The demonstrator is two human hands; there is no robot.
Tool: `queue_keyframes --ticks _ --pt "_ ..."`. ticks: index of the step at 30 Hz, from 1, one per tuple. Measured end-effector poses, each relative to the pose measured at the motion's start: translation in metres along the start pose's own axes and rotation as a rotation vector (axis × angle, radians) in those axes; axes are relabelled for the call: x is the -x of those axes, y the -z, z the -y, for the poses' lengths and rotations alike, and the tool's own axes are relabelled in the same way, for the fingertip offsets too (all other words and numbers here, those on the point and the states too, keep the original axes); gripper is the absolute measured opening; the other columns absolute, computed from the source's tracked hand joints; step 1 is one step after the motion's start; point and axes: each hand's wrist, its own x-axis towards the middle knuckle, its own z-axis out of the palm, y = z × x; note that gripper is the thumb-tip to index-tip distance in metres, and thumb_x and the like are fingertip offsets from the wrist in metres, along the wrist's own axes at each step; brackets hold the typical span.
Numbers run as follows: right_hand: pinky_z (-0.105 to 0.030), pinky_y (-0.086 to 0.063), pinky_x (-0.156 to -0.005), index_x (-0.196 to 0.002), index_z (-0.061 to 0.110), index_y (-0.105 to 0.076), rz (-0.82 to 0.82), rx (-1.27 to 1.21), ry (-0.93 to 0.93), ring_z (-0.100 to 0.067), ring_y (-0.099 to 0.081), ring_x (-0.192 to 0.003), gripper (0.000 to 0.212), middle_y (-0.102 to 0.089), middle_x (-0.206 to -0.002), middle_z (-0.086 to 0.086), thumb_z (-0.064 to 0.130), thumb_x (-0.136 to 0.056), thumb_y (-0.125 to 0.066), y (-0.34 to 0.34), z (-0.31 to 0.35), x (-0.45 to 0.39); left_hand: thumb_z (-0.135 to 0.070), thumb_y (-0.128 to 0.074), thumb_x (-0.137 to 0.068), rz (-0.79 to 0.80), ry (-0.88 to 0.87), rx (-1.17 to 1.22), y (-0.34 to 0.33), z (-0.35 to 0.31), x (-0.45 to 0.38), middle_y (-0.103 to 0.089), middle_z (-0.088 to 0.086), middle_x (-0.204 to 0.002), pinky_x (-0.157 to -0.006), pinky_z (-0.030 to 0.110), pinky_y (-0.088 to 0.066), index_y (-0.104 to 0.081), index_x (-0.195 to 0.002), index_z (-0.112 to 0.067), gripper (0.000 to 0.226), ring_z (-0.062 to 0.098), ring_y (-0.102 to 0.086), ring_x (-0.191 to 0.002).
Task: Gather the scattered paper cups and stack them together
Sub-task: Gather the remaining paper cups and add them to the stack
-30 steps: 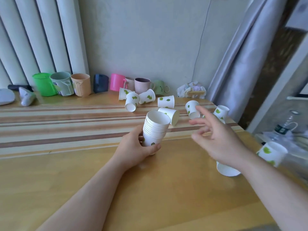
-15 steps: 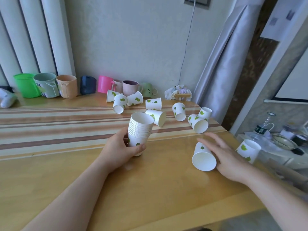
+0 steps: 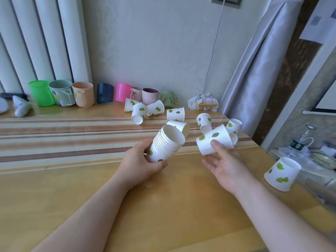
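My left hand [image 3: 140, 164] grips a stack of white paper cups [image 3: 166, 144] with green leaf prints, tilted so its mouth faces right. My right hand [image 3: 227, 166] holds a single paper cup [image 3: 214, 141] above the table, its base pointing toward the stack's mouth, a short gap between them. Several loose cups lie scattered behind: a group [image 3: 140, 113] near the mugs, one on its side [image 3: 176, 114], one behind the stack [image 3: 181, 125], two more [image 3: 204, 122] [image 3: 234, 125] at the right. Another cup [image 3: 281, 173] stands at the table's right edge.
The wooden table [image 3: 109, 206] has a striped runner [image 3: 63, 137] across its far half. A row of coloured plastic mugs [image 3: 61, 93] lines the wall. A crumpled bundle [image 3: 202, 102] sits in the far corner. Right of the table edge lie a bottle and dishes [image 3: 309, 151].
My right hand has picked the cup up off the table and brought it up toward the stack. My left hand has tilted the stack's mouth to the right.
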Motion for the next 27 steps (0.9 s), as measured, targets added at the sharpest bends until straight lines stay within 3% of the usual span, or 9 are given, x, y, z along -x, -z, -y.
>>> queue_keyframes --ticks 3,5,8,11,15,19,21,24,27 --pt "-0.044 -0.056 -0.101 -0.125 0.026 -0.07 0.14 -0.095 -0.011 -0.022 -0.075 -0.104 0.05 -0.081 -0.114 0.001 0.024 -0.078 -0.086 -0.03 0.009 0.0 -0.037 -0.093 -0.072 -0.033 -0.024 -0.032 0.001 0.0 0.0 -0.073 -0.023 -0.109 -0.083 0.018 -0.047 -0.065 -0.132 -0.049 0.067 -0.003 -0.062 -0.103" --pt "-0.046 -0.056 -0.106 -0.124 0.023 -0.069 0.222 -0.069 0.018 -0.021 -0.075 -0.102 0.049 -0.081 -0.114 -0.001 0.022 -0.078 -0.084 -0.045 0.01 -0.002 -0.034 -0.093 -0.072 -0.041 -0.03 -0.038 0.001 -0.001 0.001 -0.072 -0.023 -0.109 -0.084 0.02 -0.049 -0.065 -0.13 -0.049 0.067 -0.002 -0.063 -0.104" --pt "-0.052 -0.049 -0.114 -0.124 0.03 -0.072 0.274 0.058 0.04 -0.023 -0.071 -0.116 0.049 -0.079 -0.122 0.001 0.012 -0.079 -0.081 -0.059 0.003 -0.004 -0.031 -0.093 -0.072 -0.059 -0.033 -0.038 0.002 -0.002 0.002 -0.071 -0.023 -0.108 -0.084 0.022 -0.051 -0.065 -0.132 -0.047 0.068 0.0 -0.065 -0.101" --pt "-0.054 -0.045 -0.115 -0.105 0.046 -0.08 0.29 0.141 0.001 -0.024 -0.066 -0.132 0.043 -0.079 -0.123 0.009 0.014 -0.076 -0.082 -0.065 -0.008 -0.004 -0.029 -0.093 -0.071 -0.094 -0.027 -0.045 0.003 -0.003 0.001 -0.071 -0.025 -0.107 -0.084 0.024 -0.051 -0.066 -0.133 -0.044 0.069 0.004 -0.066 -0.1" --pt "-0.053 -0.045 -0.114 -0.122 0.038 -0.069 0.3 0.148 -0.053 -0.028 -0.064 -0.136 0.051 -0.078 -0.127 0.008 0.019 -0.077 -0.084 -0.064 -0.02 -0.012 -0.032 -0.092 -0.07 -0.147 0.002 -0.053 0.004 -0.001 -0.002 -0.069 -0.025 -0.109 -0.082 0.02 -0.048 -0.067 -0.133 -0.042 0.069 0.003 -0.065 -0.102" --pt "-0.046 -0.051 -0.106 -0.131 0.038 -0.066 0.335 0.237 -0.054 -0.016 -0.07 -0.121 0.064 -0.073 -0.129 0.005 0.015 -0.074 -0.085 -0.061 -0.026 -0.018 -0.031 -0.091 -0.071 -0.179 0.022 -0.046 0.004 0.0 -0.006 -0.067 -0.024 -0.11 -0.083 0.018 -0.046 -0.065 -0.134 -0.044 0.069 -0.001 -0.062 -0.104" --pt "-0.039 -0.056 -0.097 -0.135 0.039 -0.065 0.312 0.332 -0.017 -0.015 -0.071 -0.113 0.072 -0.068 -0.136 0.0 0.008 -0.074 -0.088 -0.055 -0.031 -0.026 -0.032 -0.091 -0.071 -0.216 0.039 -0.054 0.004 0.002 -0.009 -0.067 -0.021 -0.109 -0.082 0.024 -0.046 -0.065 -0.134 -0.042 0.069 0.004 -0.061 -0.101" --pt "-0.035 -0.06 -0.089 -0.128 0.039 -0.066 0.168 0.534 0.127 -0.02 -0.071 -0.104 0.065 -0.064 -0.136 -0.005 -0.005 -0.084 -0.084 -0.049 -0.036 -0.047 -0.034 -0.09 -0.072 -0.267 0.084 -0.058 0.003 0.007 -0.015 -0.066 -0.017 -0.106 -0.08 0.027 -0.043 -0.066 -0.132 -0.039 0.065 0.011 -0.06 -0.102" --pt "-0.028 -0.057 -0.076 -0.127 0.043 -0.06 -0.03 0.696 0.269 -0.011 -0.065 -0.094 0.062 -0.057 -0.137 -0.001 0.005 -0.083 -0.083 -0.05 -0.035 -0.077 -0.034 -0.09 -0.074 -0.307 0.1 -0.039 0.0 0.011 -0.018 -0.064 -0.017 -0.107 -0.08 0.027 -0.043 -0.065 -0.132 -0.039 0.064 0.012 -0.058 -0.105"
